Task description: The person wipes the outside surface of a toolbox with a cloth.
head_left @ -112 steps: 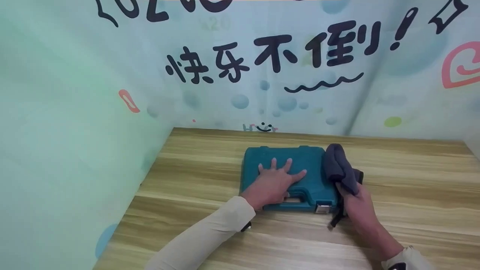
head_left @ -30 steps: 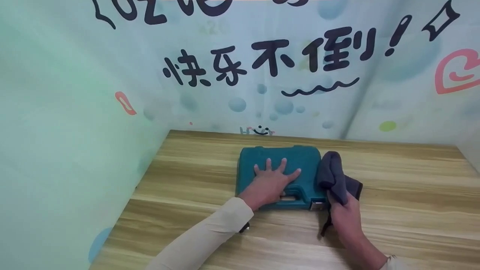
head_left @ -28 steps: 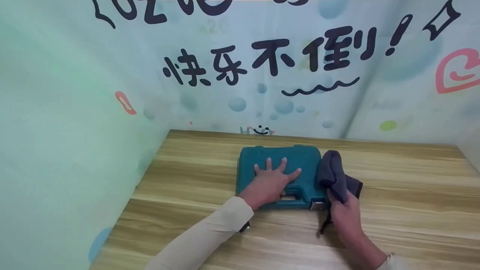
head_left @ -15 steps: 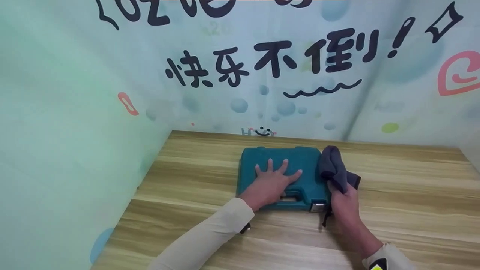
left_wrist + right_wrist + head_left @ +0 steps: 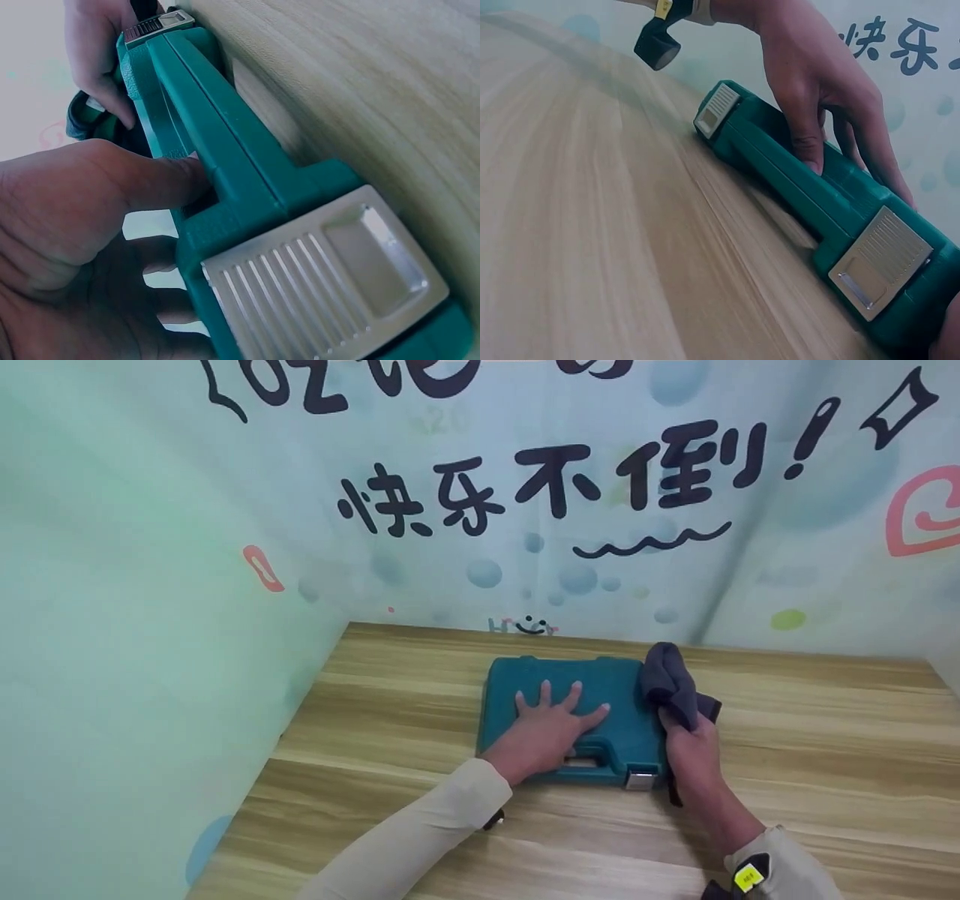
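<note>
A teal hard plastic carrying case lies flat on the table, its handle toward me. Spread across its lid, my left hand presses down with straight fingers, and the thumb dips at the handle opening, as the left wrist view shows. Metal latches flank the handle; one latch is large in the left wrist view, another latch in the right wrist view. My right hand grips a folded dark grey cloth against the case's right side. Part of the cloth hangs below the fingers.
The wood-grain table extends around the case. A printed pale fabric backdrop rises behind the table and along its left side. A dark wrist strap with a yellow label sits on the right sleeve.
My right hand and the cloth have shifted back and forth along the case's right side, most recently away from me. The left hand stays spread on the lid, and the case keeps its place.
</note>
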{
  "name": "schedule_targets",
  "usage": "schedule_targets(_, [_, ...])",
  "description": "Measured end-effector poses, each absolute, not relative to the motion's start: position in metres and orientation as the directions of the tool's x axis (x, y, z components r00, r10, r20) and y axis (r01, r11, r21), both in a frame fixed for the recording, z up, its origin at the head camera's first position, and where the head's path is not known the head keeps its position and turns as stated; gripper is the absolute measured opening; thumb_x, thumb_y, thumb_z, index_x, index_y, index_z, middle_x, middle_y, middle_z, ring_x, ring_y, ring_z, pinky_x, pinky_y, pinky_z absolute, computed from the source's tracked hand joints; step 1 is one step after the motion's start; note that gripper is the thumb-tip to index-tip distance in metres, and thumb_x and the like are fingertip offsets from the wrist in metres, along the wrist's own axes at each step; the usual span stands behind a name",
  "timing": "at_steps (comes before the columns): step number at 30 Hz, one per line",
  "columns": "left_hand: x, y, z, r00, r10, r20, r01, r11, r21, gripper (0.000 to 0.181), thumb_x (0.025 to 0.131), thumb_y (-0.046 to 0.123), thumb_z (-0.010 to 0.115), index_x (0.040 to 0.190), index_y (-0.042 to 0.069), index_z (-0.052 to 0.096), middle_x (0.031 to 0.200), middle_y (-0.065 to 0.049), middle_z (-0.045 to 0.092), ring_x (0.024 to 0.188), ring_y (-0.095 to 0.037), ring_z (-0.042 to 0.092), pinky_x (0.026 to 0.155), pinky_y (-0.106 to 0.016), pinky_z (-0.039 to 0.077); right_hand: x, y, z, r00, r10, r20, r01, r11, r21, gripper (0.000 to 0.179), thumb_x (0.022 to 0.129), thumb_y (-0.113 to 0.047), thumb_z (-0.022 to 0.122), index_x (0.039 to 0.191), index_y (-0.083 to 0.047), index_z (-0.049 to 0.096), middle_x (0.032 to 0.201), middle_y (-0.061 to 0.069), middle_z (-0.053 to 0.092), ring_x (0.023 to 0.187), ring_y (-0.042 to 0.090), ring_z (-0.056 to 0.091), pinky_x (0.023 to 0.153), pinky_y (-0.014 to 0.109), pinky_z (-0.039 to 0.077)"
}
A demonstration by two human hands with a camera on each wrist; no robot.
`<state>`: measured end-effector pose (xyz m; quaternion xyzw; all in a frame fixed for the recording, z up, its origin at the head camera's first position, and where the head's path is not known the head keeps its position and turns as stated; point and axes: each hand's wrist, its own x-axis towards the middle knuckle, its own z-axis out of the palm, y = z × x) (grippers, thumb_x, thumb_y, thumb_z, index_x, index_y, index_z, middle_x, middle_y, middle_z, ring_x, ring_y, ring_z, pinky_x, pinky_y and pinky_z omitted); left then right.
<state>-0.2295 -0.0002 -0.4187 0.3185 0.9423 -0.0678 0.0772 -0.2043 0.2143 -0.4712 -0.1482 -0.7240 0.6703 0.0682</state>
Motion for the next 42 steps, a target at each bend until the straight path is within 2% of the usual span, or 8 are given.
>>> schedule_targets(6, [-0.228, 0.001, -0.419, -0.790, 0.590, -0.168, 0.609, 0.787, -0.100, 0.081, 0.098, 0.034, 0.070, 0.162, 0.041, 0.022, 0.167, -0.008, 0.020, 0.146, -0.047, 0.025, 0.103, -0.068, 0.034, -0.212, 0.217, -0.473, -0.945, 0.315, -0.089, 0.111, 0.053, -0.992, 0.039, 0.107, -0.026, 0.052, 0.128, 0.007, 0.056, 0.127, 0.017, 0.047, 0.117, 0.026, 0.041, 0.105, 0.037, 0.030])
schedule_targets(13, [-0.228, 0.004, -0.421, -0.806, 0.568, -0.168, 0.586, 0.806, -0.085, 0.078, 0.100, 0.034, 0.067, 0.162, 0.043, 0.021, 0.167, -0.007, 0.019, 0.146, -0.047, 0.023, 0.104, -0.069, 0.032, -0.217, 0.221, -0.474, -0.947, 0.311, -0.082, 0.108, 0.067, -0.992, 0.045, 0.107, -0.027, 0.053, 0.138, 0.006, 0.053, 0.137, 0.017, 0.048, 0.123, 0.025, 0.041, 0.113, 0.039, 0.027])
schedule_targets(19, [-0.227, 0.007, -0.421, -0.822, 0.542, -0.172, 0.562, 0.822, -0.091, 0.080, 0.100, 0.034, 0.068, 0.162, 0.045, 0.019, 0.168, -0.005, 0.019, 0.146, -0.048, 0.023, 0.105, -0.069, 0.031, -0.218, 0.223, -0.475, -0.949, 0.308, -0.072, 0.101, 0.080, -0.992, 0.046, 0.107, -0.027, 0.054, 0.139, 0.006, 0.053, 0.138, 0.017, 0.049, 0.123, 0.024, 0.042, 0.113, 0.038, 0.028])
schedule_targets(27, [-0.224, 0.012, -0.424, -0.840, 0.510, -0.183, 0.533, 0.839, -0.109, 0.080, 0.100, 0.037, 0.067, 0.162, 0.046, 0.016, 0.168, -0.003, 0.018, 0.146, -0.048, 0.022, 0.105, -0.067, 0.032, -0.213, 0.224, -0.478, -0.957, 0.289, -0.027, 0.071, 0.144, -0.987, 0.044, 0.108, -0.032, 0.052, 0.128, 0.007, 0.056, 0.124, 0.017, 0.050, 0.112, 0.024, 0.044, 0.101, 0.035, 0.034])
schedule_targets(37, [-0.223, 0.011, -0.426, -0.858, 0.480, -0.180, 0.503, 0.857, -0.110, 0.080, 0.100, 0.037, 0.066, 0.162, 0.047, 0.015, 0.168, -0.004, 0.017, 0.146, -0.047, 0.023, 0.106, -0.066, 0.033, -0.212, 0.219, -0.483, -0.951, 0.308, 0.031, 0.015, 0.146, -0.989, 0.035, 0.106, -0.020, 0.054, 0.126, 0.010, 0.059, 0.118, 0.019, 0.054, 0.107, 0.024, 0.047, 0.097, 0.032, 0.037])
schedule_targets(42, [-0.222, 0.013, -0.426, -0.864, 0.467, -0.188, 0.491, 0.864, -0.111, 0.079, 0.100, 0.040, 0.065, 0.161, 0.047, 0.015, 0.168, -0.003, 0.018, 0.146, -0.047, 0.023, 0.106, -0.066, 0.033, -0.211, 0.219, -0.482, -0.956, 0.293, 0.021, 0.020, 0.137, -0.990, 0.039, 0.107, -0.021, 0.053, 0.132, 0.008, 0.057, 0.125, 0.019, 0.053, 0.111, 0.023, 0.046, 0.104, 0.036, 0.035])
